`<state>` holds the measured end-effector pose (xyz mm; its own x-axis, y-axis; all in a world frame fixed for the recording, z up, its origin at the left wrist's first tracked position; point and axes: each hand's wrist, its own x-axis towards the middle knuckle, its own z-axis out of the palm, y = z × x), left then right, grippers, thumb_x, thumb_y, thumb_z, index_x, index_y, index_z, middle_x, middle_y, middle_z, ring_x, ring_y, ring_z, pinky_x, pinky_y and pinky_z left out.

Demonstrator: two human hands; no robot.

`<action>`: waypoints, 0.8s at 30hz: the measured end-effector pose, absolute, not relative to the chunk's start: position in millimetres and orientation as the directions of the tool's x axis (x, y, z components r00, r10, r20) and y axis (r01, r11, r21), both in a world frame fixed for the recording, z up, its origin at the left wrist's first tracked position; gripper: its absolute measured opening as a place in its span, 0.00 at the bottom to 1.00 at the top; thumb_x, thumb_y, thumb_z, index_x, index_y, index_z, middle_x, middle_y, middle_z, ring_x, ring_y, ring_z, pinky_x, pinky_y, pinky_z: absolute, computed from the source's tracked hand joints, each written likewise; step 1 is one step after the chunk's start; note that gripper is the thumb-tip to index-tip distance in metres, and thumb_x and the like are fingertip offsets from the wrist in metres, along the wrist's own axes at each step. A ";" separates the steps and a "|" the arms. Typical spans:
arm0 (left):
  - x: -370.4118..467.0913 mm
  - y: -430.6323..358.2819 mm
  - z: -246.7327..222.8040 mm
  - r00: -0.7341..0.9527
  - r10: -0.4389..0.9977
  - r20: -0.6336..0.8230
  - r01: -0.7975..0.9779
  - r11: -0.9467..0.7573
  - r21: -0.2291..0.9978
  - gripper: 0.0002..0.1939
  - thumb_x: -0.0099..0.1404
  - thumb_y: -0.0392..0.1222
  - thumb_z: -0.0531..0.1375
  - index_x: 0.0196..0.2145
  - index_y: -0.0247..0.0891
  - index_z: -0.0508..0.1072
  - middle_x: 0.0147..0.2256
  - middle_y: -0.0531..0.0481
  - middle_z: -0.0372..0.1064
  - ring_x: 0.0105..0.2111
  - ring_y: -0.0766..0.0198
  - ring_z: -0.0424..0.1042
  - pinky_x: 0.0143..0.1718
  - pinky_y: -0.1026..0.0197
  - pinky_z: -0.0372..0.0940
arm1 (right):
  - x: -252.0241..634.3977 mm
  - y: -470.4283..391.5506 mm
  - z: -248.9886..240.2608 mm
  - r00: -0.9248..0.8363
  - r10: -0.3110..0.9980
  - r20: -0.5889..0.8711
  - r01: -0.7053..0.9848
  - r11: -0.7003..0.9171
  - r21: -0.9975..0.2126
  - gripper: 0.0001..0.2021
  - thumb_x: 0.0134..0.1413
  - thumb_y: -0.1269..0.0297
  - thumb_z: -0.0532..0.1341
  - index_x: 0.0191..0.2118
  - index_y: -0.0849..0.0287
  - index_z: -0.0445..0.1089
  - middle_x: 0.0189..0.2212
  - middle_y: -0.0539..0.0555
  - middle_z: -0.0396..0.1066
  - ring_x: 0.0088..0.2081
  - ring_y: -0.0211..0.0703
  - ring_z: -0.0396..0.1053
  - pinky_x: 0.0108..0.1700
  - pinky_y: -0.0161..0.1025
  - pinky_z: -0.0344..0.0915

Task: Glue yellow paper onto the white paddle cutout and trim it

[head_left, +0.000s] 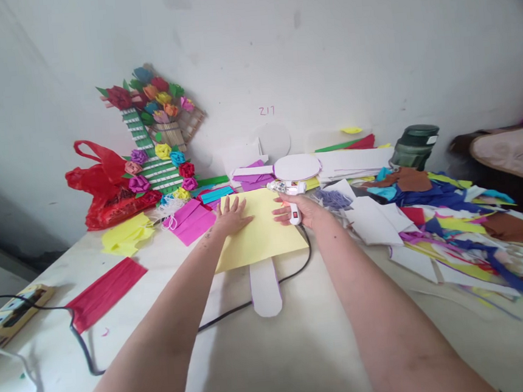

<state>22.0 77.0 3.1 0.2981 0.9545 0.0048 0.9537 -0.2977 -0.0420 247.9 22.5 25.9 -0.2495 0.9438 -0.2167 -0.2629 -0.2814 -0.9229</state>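
A sheet of yellow paper (260,239) lies over a white paddle-shaped cutout, whose rounded handle (266,293) sticks out below its near edge. My left hand (233,217) rests flat on the left side of the sheet, fingers spread. In my right hand (306,210) is a white hot glue gun (294,208), held above the sheet's right side with its nozzle end pointing left. A black cord trails from the gun and passes beneath the cutout's handle. The part of the cutout under the yellow paper is hidden.
Scraps of coloured paper (465,221) are heaped on the right, near a dark green jar (415,146). Another white paddle cutout (297,167) lies at the back. Left are paper flowers (159,101), a red plastic bag (105,185), red crepe paper (109,288) and a power strip (15,309).
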 end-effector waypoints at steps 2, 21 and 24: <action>22.2 76.5 3.2 0.301 0.953 0.013 0.953 -0.301 -0.035 0.41 0.56 0.67 0.36 0.61 0.43 0.36 0.62 0.51 0.26 0.59 0.49 0.18 0.55 0.40 0.26 | 247.5 22.3 26.3 -0.249 0.945 -0.213 -0.261 -0.277 -0.925 0.18 0.46 0.54 0.60 0.39 0.61 0.64 0.25 0.57 0.72 0.24 0.44 0.72 0.27 0.41 0.68; 34.9 72.8 5.7 0.237 0.967 -0.090 0.971 -0.233 0.044 0.47 0.52 0.70 0.37 0.61 0.40 0.31 0.62 0.47 0.24 0.59 0.49 0.22 0.56 0.42 0.31 | 243.4 21.6 27.2 -0.227 0.949 -0.220 -0.180 -0.263 -0.948 0.19 0.45 0.53 0.60 0.40 0.61 0.65 0.23 0.57 0.71 0.22 0.43 0.70 0.28 0.41 0.68; 37.5 73.1 6.1 0.230 0.970 -0.081 0.973 -0.229 0.017 0.46 0.52 0.70 0.38 0.61 0.42 0.32 0.62 0.48 0.23 0.59 0.47 0.21 0.55 0.40 0.30 | 242.9 21.0 27.6 -0.223 0.952 -0.210 -0.193 -0.254 -0.948 0.18 0.45 0.53 0.60 0.39 0.61 0.65 0.24 0.57 0.71 0.23 0.43 0.71 0.28 0.41 0.68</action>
<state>37.5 73.1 6.1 0.2295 0.9699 -0.0814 0.9733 -0.2289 0.0170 242.9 21.0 27.6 -0.2230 0.9519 -0.2102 -0.1932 -0.2545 -0.9476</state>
